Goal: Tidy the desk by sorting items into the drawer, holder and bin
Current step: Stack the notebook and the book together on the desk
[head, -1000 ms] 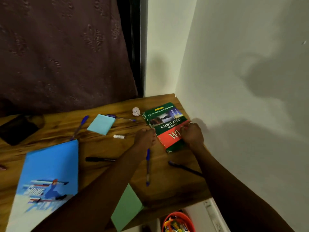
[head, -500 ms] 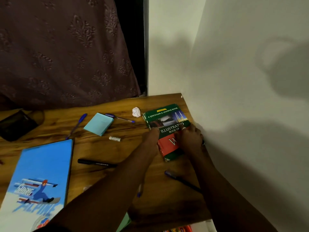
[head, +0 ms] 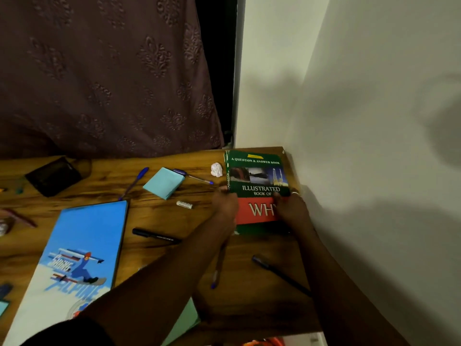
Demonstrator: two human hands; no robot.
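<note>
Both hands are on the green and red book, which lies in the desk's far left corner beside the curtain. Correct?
Not quite. The head view shows the book in the desk's far right corner, against the white wall, away from the curtain. The left hand and right hand are both on it.

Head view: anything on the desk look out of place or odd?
A crumpled paper ball sits loose beside the green book; a black marker and blue pen lie at stray angles; a green sheet juts past the front edge of the desk.
</note>
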